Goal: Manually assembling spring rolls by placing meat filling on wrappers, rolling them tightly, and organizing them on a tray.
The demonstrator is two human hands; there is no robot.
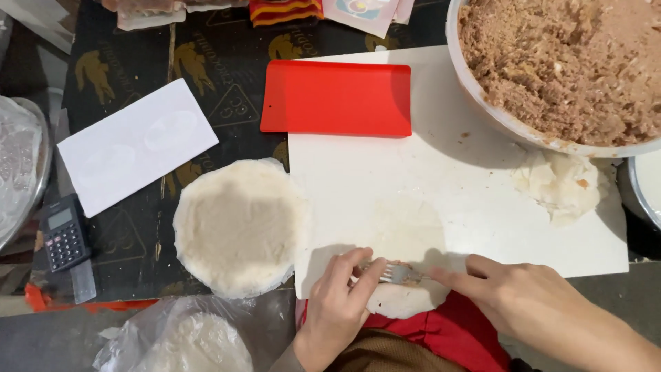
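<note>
My left hand pinches the near edge of a thin round white wrapper that lies on the white cutting board and hangs over its front edge. My right hand holds a metal fork, its tines resting on the wrapper between the two hands. A stack of round white wrappers sits just left of the board. A big white bowl of brown minced filling stands at the board's far right corner.
A red flat scraper lies on the board's far edge. A crumpled white wrapper sits near the bowl. A white card, a black calculator and a plastic bag of wrappers are to the left.
</note>
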